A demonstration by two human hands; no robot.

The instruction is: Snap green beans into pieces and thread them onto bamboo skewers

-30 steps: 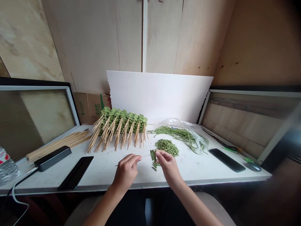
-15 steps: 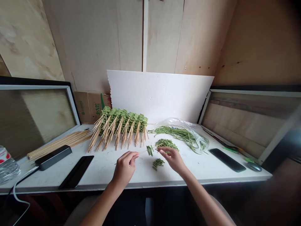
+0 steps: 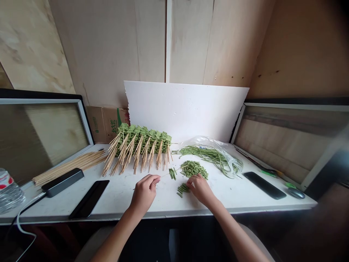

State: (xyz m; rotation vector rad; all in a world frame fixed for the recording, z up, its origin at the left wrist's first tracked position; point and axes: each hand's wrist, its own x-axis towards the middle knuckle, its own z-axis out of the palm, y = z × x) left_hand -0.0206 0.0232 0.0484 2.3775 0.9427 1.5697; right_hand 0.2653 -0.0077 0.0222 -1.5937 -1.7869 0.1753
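Note:
My left hand is closed around a thin wooden skewer, which points to the right. Several short green bean pieces are threaded side by side near its tip. My right hand is lowered to a small group of cut bean pieces on the table, fingertips pinched at its right edge; what sits between them is too small to make out. Just beyond this hand lies a larger heap of cut beans. Finished bean skewers are stacked at the back left, their bare sticks toward me.
Long uncut beans lie in a clear plastic bag at the back right. Bare skewers, a black box, a phone and a bottle stand left. A dark slab and a mouse are right.
My right hand has moved down from the skewer's tip to the small group of bean pieces on the table. My left hand holds the skewer in nearly the same place.

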